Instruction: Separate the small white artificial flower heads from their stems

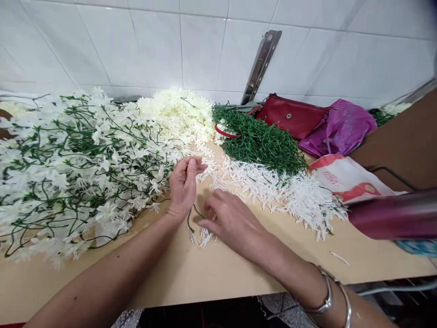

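Observation:
My left hand (184,184) is closed in a pinch above the table, thumb pressed to the fingers. A thin green artificial flower stem (190,222) with white tips hangs from beneath its palm; the upper part is hidden by the hand. To the right, my right hand (232,221) is slightly blurred, its fingers loosely bent and the thumb apart from them. I see nothing held in it. Under its thumb lie some white stamens (205,237). Beyond both hands spreads a pile of white stamen pieces (262,182).
White artificial flowers on green stems (78,168) heap up on the left, with loose cream petals (177,111) behind. Green plastic stems (259,139) lie near a red purse (295,116), a purple bag (348,125) and a white-and-red bag (351,180). A maroon cylindrical object (392,216) is at right.

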A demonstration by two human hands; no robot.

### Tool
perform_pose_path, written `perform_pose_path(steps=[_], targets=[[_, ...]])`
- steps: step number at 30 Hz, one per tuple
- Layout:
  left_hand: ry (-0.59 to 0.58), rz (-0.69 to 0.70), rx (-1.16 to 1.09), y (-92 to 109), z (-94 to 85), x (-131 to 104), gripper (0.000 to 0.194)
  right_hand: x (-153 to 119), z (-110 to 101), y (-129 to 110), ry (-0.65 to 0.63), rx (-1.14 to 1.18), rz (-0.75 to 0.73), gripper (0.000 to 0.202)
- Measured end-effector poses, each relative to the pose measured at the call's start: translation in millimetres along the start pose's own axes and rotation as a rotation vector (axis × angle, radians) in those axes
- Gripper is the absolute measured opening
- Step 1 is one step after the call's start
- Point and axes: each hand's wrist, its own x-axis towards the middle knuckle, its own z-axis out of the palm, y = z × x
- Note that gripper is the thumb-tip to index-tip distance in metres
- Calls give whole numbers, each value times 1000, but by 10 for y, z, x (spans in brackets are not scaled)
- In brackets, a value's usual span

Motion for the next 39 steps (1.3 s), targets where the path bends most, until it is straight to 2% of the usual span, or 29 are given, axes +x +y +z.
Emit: perform_pose_path(steps=[3, 7, 10, 12, 17, 21, 26, 28, 31, 34, 39], targets=[[-112, 51, 101, 22, -7, -23, 28, -88, 118, 45, 33, 16, 65, 13], [-444, 280, 346, 83, 3, -100, 23, -148, 100, 220, 269, -10, 244, 19], [-651, 396, 403, 114, 35, -164, 22, -243, 42, 281, 416, -24, 200, 18], [-704, 425, 412, 117, 53, -192, 24, -296, 11, 278, 488, -16, 155, 17], [-666, 508, 397, 115, 66, -214, 21, -340, -54, 268, 627, 209, 148, 7], [-488, 470, 328, 118, 61, -220, 23, -411, -50, 317, 679, 277, 194, 8], [-369, 167, 181, 35, 49, -178, 26, -587, 158, 381, 460, 243, 299, 5], [-346, 100, 140, 3, 47, -158, 26, -628, 248, 380, 441, 228, 360, 4], [-338, 78, 118, -3, 44, -146, 25, -622, 312, 351, 463, 198, 407, 7], [-342, 83, 133, 25, 35, -155, 26, -570, 297, 336, 440, 203, 385, 11], [-379, 36, 51, 36, 35, -178, 28, -531, 237, 469, 419, 297, 383, 13]])
